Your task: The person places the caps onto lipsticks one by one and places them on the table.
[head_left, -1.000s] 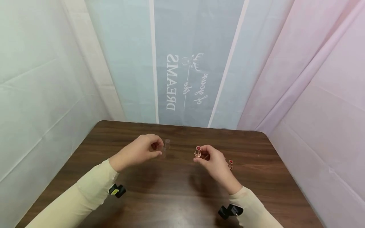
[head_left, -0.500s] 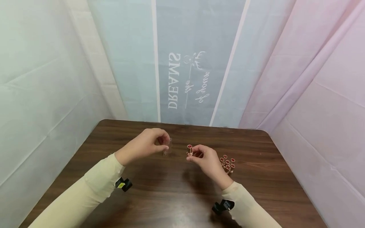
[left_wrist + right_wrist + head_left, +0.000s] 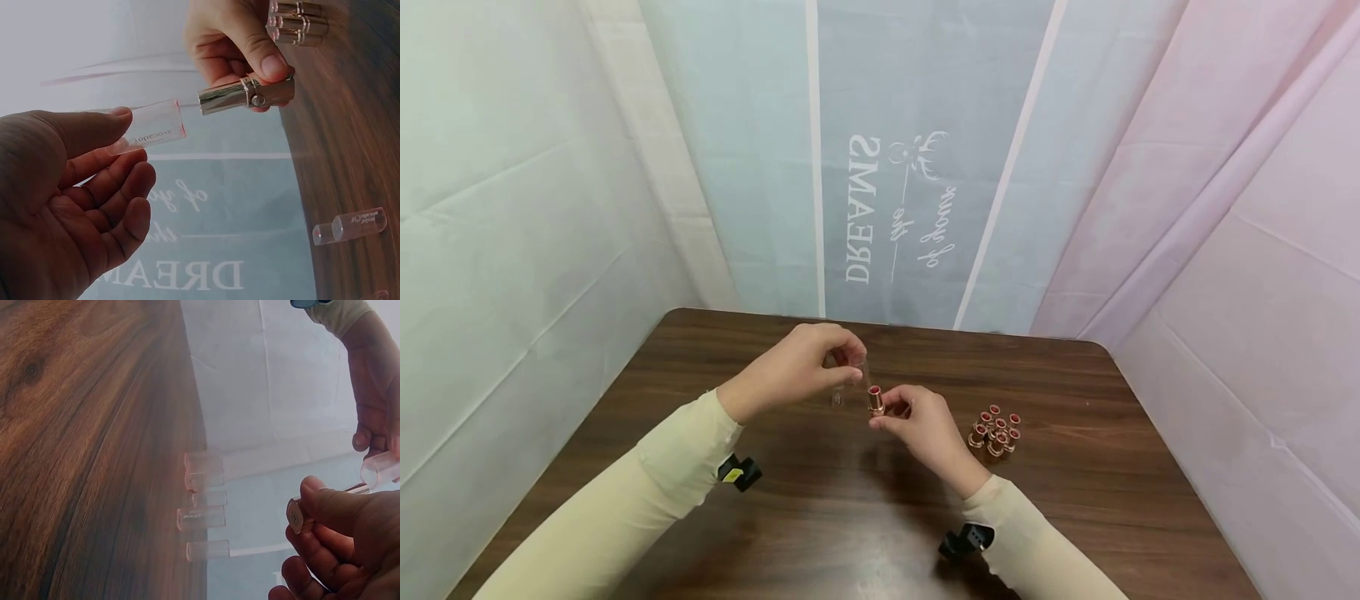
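Observation:
My left hand [image 3: 808, 367] pinches a clear lipstick cap [image 3: 159, 125] between thumb and fingers; dark lettering shows on its side. My right hand [image 3: 925, 429] grips a shiny gold lipstick tube [image 3: 876, 402] by its lower part, its red-tipped end upward. In the left wrist view, the cap's rim faces the narrow end of the gold tube [image 3: 247, 94], a small gap between them. From the right wrist, the tube's flat base [image 3: 295, 517] shows beside my thumb, and my fingers hide much of its body.
Several uncapped gold lipstick tubes [image 3: 998, 437] stand grouped on the wooden table [image 3: 1075, 500], right of my right hand. More clear caps [image 3: 203, 517] stand on the table near my left hand. Fabric curtains [image 3: 760, 167] surround the table's back and sides.
My right hand has moved left with the lipstick tube, uncovering the grouped tubes. My left hand has moved right and slightly up with the cap, so both pieces are closer together.

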The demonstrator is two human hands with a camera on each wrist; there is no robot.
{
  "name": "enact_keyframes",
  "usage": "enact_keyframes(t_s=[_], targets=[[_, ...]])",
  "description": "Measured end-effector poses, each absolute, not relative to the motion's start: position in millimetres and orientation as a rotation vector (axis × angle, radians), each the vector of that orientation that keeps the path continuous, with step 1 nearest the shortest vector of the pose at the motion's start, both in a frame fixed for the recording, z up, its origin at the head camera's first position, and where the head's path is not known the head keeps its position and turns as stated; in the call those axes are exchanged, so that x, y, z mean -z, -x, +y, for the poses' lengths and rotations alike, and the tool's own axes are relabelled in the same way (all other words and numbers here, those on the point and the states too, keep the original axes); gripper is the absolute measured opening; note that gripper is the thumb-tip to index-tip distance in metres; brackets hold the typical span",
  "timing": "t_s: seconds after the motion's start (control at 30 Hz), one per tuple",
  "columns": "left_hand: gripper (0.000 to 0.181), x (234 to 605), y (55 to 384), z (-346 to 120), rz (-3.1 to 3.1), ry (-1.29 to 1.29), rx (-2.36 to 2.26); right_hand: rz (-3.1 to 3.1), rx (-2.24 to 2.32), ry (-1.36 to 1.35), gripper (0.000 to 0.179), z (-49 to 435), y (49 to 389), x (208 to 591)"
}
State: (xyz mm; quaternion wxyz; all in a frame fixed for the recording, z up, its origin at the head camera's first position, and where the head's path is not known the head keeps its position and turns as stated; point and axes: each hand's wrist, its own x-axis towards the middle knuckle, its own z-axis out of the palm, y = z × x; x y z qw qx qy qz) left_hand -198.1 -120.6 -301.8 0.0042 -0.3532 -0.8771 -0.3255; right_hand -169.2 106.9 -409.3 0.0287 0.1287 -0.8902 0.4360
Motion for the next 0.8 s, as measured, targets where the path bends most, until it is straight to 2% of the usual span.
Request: enact_keyframes(t_s=[0.47, 0.8], targets=[[0.012, 304, 200, -110, -2.76, 1.165, 0.973, -2.725, -1.411, -0.42, 0.017, 96, 171, 406], [0.012, 312, 199, -103, -2.776, 1.176, 0.945, -2.664, -1.46, -0.337, 0.021, 98, 169, 408]])
